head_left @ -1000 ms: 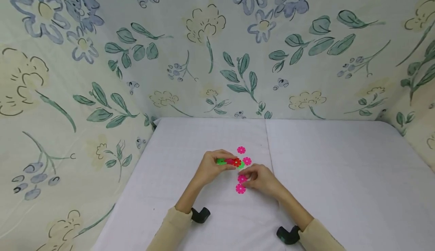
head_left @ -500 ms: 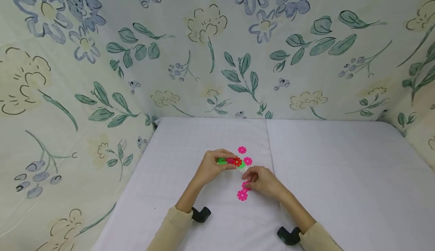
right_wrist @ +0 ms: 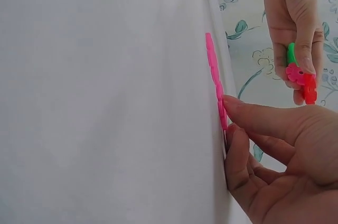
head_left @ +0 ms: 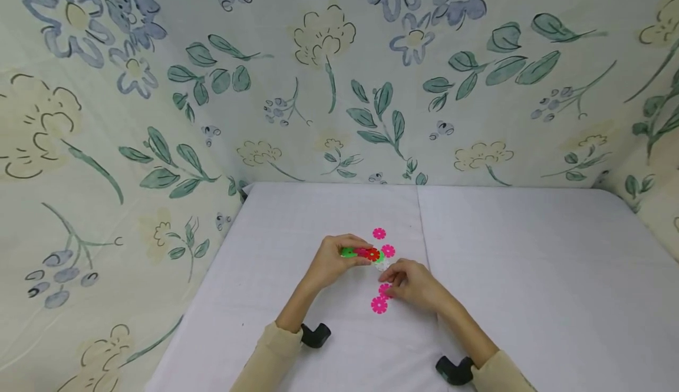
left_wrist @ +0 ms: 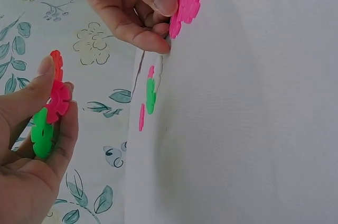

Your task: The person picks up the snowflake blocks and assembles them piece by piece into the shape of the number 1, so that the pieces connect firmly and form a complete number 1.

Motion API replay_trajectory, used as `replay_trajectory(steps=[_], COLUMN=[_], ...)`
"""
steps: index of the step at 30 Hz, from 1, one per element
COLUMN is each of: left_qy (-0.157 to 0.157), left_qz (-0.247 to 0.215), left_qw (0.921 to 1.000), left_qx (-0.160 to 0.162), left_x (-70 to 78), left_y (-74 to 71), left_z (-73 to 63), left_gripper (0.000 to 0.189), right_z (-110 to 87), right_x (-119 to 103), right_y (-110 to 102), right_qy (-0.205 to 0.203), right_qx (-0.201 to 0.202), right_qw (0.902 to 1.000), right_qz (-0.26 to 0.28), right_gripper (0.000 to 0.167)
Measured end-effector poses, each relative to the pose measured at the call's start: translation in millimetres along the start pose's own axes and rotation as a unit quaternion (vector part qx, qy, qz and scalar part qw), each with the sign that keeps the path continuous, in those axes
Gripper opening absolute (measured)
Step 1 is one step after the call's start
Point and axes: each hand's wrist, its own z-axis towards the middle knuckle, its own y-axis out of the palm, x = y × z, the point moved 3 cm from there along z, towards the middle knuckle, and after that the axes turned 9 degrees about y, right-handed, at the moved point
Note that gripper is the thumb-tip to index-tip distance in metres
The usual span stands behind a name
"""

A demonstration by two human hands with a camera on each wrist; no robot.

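In the head view my left hand (head_left: 328,260) pinches a short chain of flower-shaped linking discs between thumb and fingers. The chain has a green disc (left_wrist: 42,133), a pink disc (left_wrist: 58,101) and a red disc (head_left: 373,254). My right hand (head_left: 418,286) is low over the table with fingers curled, its thumb and finger pinching the edge of a pink disc (head_left: 384,290). Another pink disc (head_left: 379,305) overlaps or joins that one on the near side; whether they are linked I cannot tell. The fingers partly cover the pinched disc.
Beyond the hands lie two loose pink discs, one far (head_left: 379,233) and one nearer (head_left: 388,251). A green disc (head_left: 380,257) and a whitish disc (head_left: 382,266) lie between the hands. White cloth covers the table (head_left: 509,262); a floral curtain (head_left: 339,85) hangs behind.
My right hand has drawn the two near pink discs slightly toward me and right, uncovering the whitish disc. My left hand stays nearly still with its chain.
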Motion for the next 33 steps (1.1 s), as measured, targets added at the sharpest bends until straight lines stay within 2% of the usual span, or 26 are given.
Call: replay_trajectory(steps=[9,15,22,25,30,33], left_qy=[-0.005,-0.002,0.009,0.013,0.013,0.012], left_qz=[-0.002,0.005,0.0,-0.002,0.001,0.003], left_qw=[1.0,1.0,1.0,0.9999,0.9999,0.9999], left_qx=[-0.002,-0.004,-0.002,-0.003,-0.005,-0.005], left_x=[1.1,-0.6,0.6,2.3,2.0,1.6], left_y=[-2.2,-3.6,-3.9,-4.7,-5.4,-4.5], left_z=[-3.2,-4.3,-2.5,-1.9,-1.3,-1.4], left_gripper=[0.028,0.029,0.027,0.027,0.026,0.026], right_z=[0.1,0.6,0.4,-1.0,-3.6,-5.2], right_x=[6.7,6.7,3.1,2.1,3.3,5.3], right_y=[-3.3,-2.5,-3.0,-2.2,-3.8,-4.9], right_qy=[-0.007,-0.015,-0.026,-0.026,-0.02,-0.026], right_qx=[-0.024,-0.026,-0.014,-0.011,-0.036,-0.044], right_qw=[0.9996,0.9994,0.9996,0.9995,0.9992,0.9987], right_qz=[0.016,0.016,-0.003,-0.01,-0.002,0.007], right_gripper=[0.023,0.023,0.008,0.011,0.025,0.026])
